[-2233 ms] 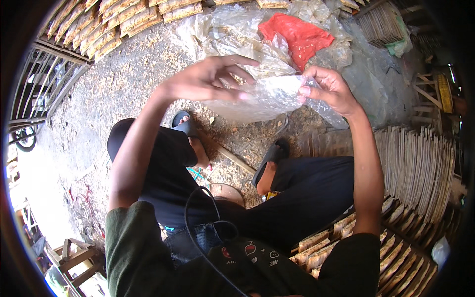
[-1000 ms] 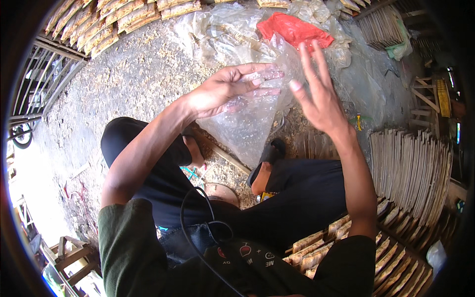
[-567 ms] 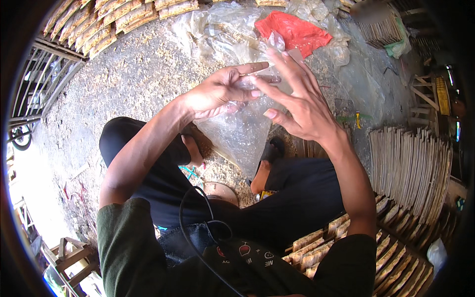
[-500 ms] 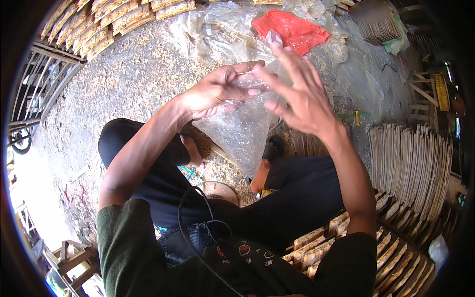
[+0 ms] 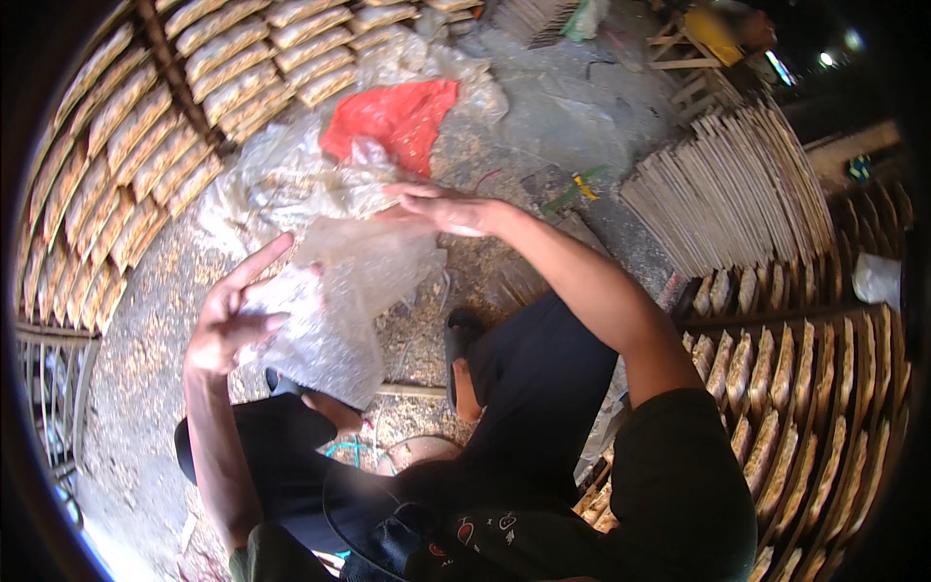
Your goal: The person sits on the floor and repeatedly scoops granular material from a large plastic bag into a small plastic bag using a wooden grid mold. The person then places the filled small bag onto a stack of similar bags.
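My left hand (image 5: pixel 228 320) holds a crinkled clear plastic sheet or bag (image 5: pixel 335 325), its thumb over the plastic and its forefinger pointing upward. My right hand (image 5: pixel 436 209) is stretched flat at the upper part of that plastic; whether its fingertips grip or merely touch it is unclear, but the fingers look straight. Below the plastic are my dark-trousered legs (image 5: pixel 514 378) and a dark sandal (image 5: pixel 461 330). Beyond my hands, a red plastic piece (image 5: pixel 388 121) lies on a heap of crumpled clear plastic (image 5: pixel 247 184) on the floor.
Racks of pale, speckled slabs stand at upper left (image 5: pixel 136 155) and lower right (image 5: pixel 776 407). A stack of thin boards (image 5: pixel 727 194) leans at right, with wooden frames (image 5: pixel 684 58) behind. A yellow-and-green item (image 5: pixel 587 189) and scattered crumbs (image 5: pixel 194 281) lie on the floor.
The view has swung, shifting the floor and racks leftward. My left hand has moved left with the plastic; my right hand has turned sideways, apart from the left, fingers extended.
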Available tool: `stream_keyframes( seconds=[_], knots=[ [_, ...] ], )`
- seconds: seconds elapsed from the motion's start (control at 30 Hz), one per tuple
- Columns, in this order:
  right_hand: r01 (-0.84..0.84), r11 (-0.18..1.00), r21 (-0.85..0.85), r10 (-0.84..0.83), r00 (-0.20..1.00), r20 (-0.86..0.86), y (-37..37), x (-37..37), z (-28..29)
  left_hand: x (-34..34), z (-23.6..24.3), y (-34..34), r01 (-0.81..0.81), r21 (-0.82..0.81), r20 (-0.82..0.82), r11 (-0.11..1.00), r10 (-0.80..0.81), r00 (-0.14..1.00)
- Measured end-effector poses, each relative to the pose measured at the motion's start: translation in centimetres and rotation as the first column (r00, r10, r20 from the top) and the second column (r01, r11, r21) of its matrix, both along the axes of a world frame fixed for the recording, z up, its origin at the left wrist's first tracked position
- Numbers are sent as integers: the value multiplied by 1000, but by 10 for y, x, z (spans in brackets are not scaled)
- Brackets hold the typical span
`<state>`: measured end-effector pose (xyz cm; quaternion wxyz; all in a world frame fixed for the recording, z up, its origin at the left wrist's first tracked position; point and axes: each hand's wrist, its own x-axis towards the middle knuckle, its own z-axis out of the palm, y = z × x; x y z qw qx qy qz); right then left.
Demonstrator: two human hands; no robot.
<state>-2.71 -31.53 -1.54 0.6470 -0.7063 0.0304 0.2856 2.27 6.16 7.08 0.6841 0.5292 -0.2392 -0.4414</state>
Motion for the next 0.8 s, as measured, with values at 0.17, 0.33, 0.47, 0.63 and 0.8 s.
stream_keyframes(
  seconds=[0.17,0.33,0.47,0.63,0.8],
  knots=[
    [89,929,359,-71,995,-64,4,5,20,-2,6,5,-109,-14,29,994,110,994],
    [217,902,372,-280,952,123,17,14,65,13,0,24,56,-85,54,995,-52,997],
    [201,919,338,-325,872,366,36,3,91,14,-26,21,165,50,48,985,-168,985],
    [160,963,217,-224,922,316,31,-4,91,1,-28,-22,169,49,69,984,-172,983],
    [11,988,154,-74,910,409,39,-7,89,-13,-35,-40,34,44,101,998,-38,994]
  ],
)
